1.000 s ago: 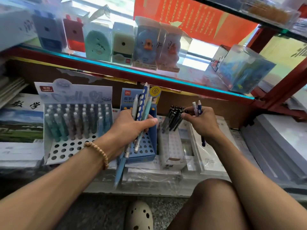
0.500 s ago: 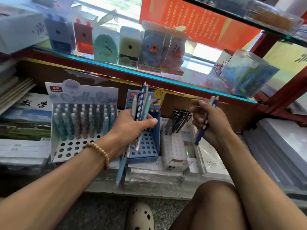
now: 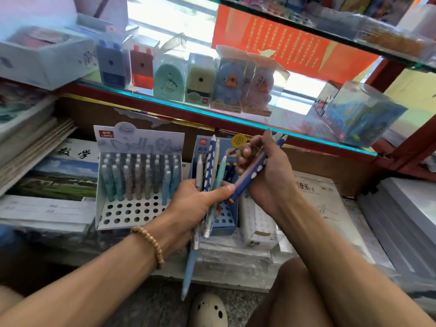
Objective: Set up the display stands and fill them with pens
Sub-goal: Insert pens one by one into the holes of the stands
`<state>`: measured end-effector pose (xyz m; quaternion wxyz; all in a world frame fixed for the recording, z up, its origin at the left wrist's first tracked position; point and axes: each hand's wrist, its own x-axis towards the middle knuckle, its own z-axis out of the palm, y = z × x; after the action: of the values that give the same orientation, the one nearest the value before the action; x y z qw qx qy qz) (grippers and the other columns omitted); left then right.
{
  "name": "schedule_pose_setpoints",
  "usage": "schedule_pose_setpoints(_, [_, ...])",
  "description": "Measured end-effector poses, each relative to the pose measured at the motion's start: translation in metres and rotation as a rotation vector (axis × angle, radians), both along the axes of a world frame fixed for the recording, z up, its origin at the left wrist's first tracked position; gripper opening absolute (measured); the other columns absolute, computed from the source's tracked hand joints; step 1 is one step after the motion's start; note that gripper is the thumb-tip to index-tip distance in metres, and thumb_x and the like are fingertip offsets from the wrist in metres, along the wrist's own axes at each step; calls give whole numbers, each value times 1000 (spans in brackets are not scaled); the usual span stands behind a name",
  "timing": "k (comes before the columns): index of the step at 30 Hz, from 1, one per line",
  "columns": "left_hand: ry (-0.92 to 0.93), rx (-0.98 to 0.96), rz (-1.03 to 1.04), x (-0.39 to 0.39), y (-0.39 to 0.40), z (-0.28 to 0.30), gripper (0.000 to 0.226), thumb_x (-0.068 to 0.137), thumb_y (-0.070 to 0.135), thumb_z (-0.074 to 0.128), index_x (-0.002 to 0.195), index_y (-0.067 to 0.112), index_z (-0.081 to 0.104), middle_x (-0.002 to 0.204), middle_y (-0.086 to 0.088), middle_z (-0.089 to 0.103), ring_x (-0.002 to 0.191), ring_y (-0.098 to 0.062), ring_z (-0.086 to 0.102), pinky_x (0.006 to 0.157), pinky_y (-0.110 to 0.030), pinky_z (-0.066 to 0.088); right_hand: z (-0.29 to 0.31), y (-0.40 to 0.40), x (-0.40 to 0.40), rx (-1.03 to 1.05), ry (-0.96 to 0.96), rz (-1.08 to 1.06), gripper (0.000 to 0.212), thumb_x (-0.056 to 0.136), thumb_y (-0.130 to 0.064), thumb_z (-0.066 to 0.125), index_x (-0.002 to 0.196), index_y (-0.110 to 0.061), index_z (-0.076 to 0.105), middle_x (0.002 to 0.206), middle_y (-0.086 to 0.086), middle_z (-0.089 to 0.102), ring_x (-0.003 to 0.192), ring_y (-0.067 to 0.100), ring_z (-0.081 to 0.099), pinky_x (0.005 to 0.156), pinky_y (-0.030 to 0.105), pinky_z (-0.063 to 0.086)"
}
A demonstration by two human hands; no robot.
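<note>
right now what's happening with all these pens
A person crouched at a shop shelf is stocking pen displays. The left hand grips a bundle of pens, and the right hand holds a couple more, among them a blue dotted pen. Behind the hands the blue stand shows empty holes. The white stand to the left has its back rows filled and front holes open.
</note>
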<state>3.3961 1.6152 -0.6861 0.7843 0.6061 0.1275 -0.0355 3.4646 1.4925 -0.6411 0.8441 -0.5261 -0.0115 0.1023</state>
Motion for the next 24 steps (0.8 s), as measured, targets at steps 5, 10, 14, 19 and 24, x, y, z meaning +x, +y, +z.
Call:
schedule_pose_setpoints(5, [-1, -13, 47, -6, 18, 2, 22, 79, 17, 77, 94, 2, 72, 77, -5, 73, 62, -7, 68, 52, -17, 49, -5, 1, 2, -173, -39, -20, 45, 91, -49, 50, 96, -6, 65, 79, 8, 63, 71, 17, 59, 64, 28, 51])
schedule_pose_setpoints(10, [-33, 64, 154, -12, 43, 2, 15, 76, 24, 78, 84, 11, 75, 81, -3, 76, 81, -12, 67, 69, -26, 48, -6, -4, 9, -305, 41, -185, 38, 103, -41, 47, 96, -8, 65, 79, 6, 68, 54, 12, 57, 44, 23, 38])
schedule_pose_setpoints(14, [-70, 88, 182, -20, 58, 6, 26, 57, 37, 78, 72, 16, 76, 85, -7, 75, 85, -20, 64, 77, -35, 45, -5, -5, 6, -436, 16, -95, 29, 100, -34, 56, 94, -8, 67, 68, -1, 61, 44, 8, 41, 36, 18, 27])
schedule_pose_setpoints(19, [-76, 173, 103, -26, 63, 9, 21, 67, 27, 78, 79, 10, 73, 90, -14, 72, 71, -9, 61, 67, -24, 44, 1, 3, 0, -451, -121, 79, 20, 95, -25, 64, 92, -5, 67, 74, 5, 64, 45, 9, 39, 39, 17, 31])
schedule_pose_setpoints(24, [-80, 273, 175, -27, 75, 7, 9, 77, 13, 78, 81, 8, 72, 83, -6, 69, 73, -9, 64, 65, -23, 47, 8, 16, -3, -484, -192, 107, 23, 95, -28, 64, 86, -7, 65, 73, 5, 63, 43, 8, 39, 38, 17, 33])
